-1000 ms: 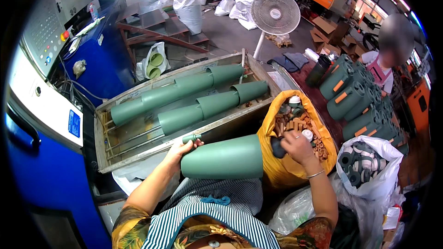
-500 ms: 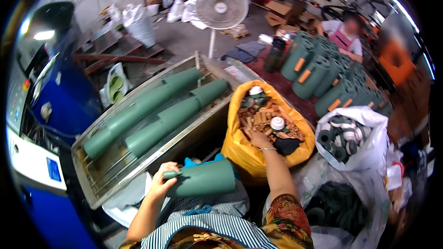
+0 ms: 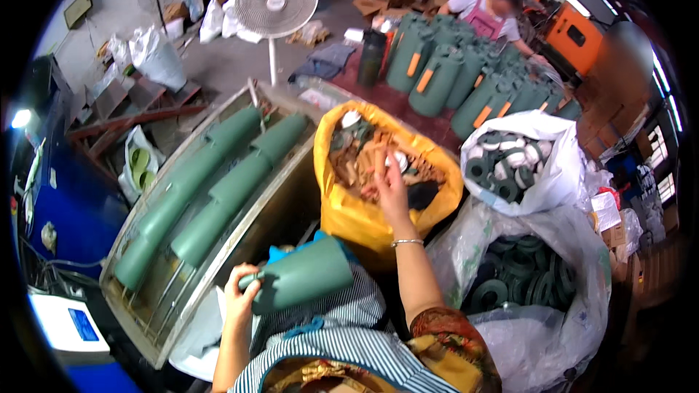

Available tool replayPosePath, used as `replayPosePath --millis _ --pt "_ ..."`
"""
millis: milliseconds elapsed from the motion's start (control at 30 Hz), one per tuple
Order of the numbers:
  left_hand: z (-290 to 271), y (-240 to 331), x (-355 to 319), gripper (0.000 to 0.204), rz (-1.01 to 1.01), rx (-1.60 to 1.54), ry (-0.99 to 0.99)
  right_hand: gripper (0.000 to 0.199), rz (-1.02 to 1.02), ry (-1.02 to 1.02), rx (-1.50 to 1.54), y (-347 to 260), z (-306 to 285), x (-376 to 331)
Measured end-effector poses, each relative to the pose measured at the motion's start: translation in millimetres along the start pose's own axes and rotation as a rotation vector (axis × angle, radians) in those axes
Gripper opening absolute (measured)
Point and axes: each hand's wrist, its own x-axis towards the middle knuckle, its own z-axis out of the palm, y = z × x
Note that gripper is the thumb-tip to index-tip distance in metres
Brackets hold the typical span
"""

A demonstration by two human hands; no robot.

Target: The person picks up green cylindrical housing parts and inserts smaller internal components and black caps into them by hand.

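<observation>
Across my lap lies a green cylindrical shell (image 3: 306, 280), tilted slightly, its wide end to the right. My left hand (image 3: 240, 295) is closed on its left end, fingers around a small green stub there. A yellow sack (image 3: 335, 211) stands open ahead of me, filled with orange-brown pieces (image 3: 357, 156). Over its contents is my right hand (image 3: 394, 193), pinching one slim orange piece (image 3: 380, 160) that points upward. White round caps and a dark cloth-like item lie among the pieces.
On the left, a wooden trough (image 3: 240, 244) holds long green shells (image 3: 233, 193). White sacks of caps (image 3: 535, 204) and dark green rings (image 3: 524, 273) stand right. Beyond, green jugs (image 3: 437, 80) with orange strips crowd a table; a person (image 3: 488, 14) works behind. A fan (image 3: 277, 1) stands far off.
My right hand has come up out of the orange pieces with one of them. My left hand still holds the green shell. The whole view has shifted toward the right.
</observation>
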Motion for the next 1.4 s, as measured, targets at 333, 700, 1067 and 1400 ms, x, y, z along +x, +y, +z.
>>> replayPosePath --millis 333,700,1067,1400 --pt "-8 -7 -21 0.025 0.077 0.019 0.042 0.045 -0.108 -0.197 0.211 -54 62 -54" --pt "-9 -6 -27 0.027 0.016 -0.029 -0.033 0.054 0.168 -0.506 0.212 -54 152 -161" --pt "-17 -12 -23 0.022 0.084 0.001 -0.136 0.03 -0.25 -0.639 -0.299 -41 158 -159" --pt "13 -17 -61 0.034 0.266 0.22 0.075 0.027 -0.625 -0.933 -0.362 -17 148 -163"
